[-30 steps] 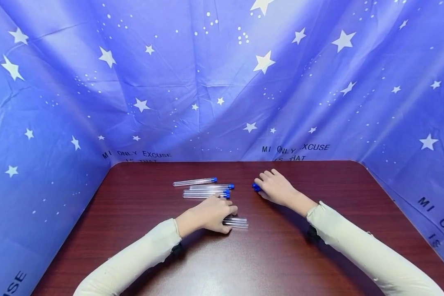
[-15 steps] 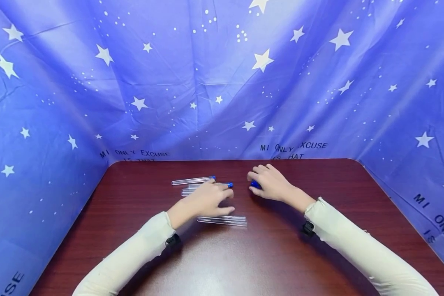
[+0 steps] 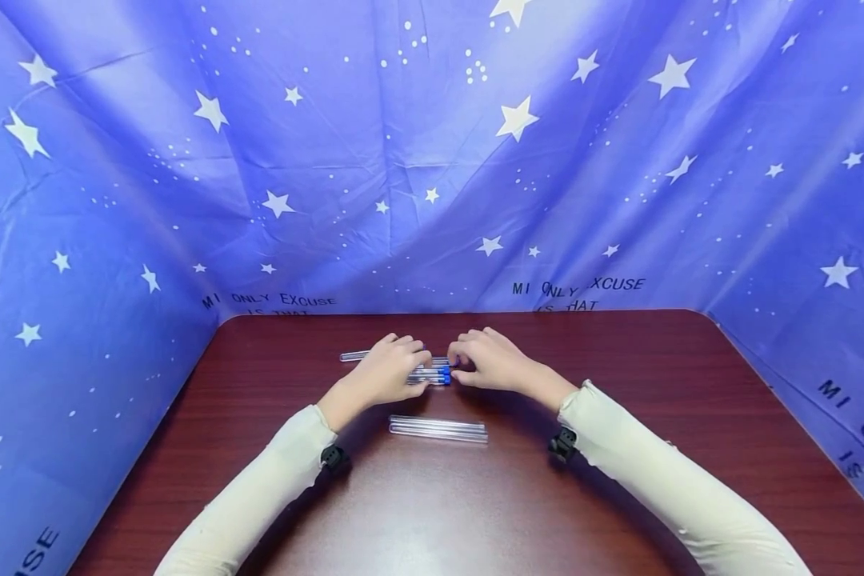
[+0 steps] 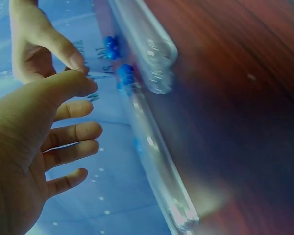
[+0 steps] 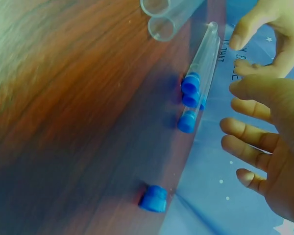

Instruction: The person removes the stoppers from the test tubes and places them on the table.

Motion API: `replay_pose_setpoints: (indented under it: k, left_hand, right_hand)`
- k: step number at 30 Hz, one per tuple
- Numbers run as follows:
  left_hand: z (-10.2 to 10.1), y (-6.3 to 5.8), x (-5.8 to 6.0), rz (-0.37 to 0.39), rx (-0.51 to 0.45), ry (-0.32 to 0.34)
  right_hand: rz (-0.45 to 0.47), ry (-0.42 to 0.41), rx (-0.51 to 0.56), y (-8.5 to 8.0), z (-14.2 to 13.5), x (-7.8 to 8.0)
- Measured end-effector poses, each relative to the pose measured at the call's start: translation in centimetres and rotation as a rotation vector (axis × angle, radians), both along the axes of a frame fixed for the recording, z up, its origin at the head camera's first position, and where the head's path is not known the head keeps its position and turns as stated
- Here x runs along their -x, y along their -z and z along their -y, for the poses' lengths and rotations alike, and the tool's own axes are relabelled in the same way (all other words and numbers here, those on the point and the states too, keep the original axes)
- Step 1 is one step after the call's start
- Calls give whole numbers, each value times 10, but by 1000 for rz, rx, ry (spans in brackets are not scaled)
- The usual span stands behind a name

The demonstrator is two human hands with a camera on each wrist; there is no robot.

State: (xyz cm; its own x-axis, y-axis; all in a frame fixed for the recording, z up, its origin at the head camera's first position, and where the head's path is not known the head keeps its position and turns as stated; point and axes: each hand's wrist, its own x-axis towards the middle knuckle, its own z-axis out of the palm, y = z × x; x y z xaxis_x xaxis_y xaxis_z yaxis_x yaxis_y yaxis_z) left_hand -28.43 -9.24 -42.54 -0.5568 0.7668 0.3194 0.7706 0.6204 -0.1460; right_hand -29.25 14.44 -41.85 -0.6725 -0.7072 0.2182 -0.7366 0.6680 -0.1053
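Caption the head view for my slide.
Left hand and right hand at blue-capped test tubes, uncapped test tubes nearer, starry cloth behind.

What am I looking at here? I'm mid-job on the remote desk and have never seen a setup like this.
There is no machine: these are a person's bare left hand and right hand, in pale sleeves. The wide picture comes from a camera worn on the head, looking forward and down; each close one comes from a wrist, with that wrist's own hand large in front and the other hand further off.

On the dark wooden table lie several blue-capped tubes, uncapped clear tubes nearer the person, and a loose blue cap. Behind hangs a starry blue cloth. In the wrist views, both hands look relaxed, and I see nothing held.
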Motion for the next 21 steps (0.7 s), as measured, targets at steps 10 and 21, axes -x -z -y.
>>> replay_pose_setpoints:
  k: [10,21]
  left_hand:
    - [7,9,7,62,28,-60]
    - [8,13,7,138,56,-86]
  right_hand:
    - [67,21,-77,6,15,1]
    - [51,38,-143,13,23,1]
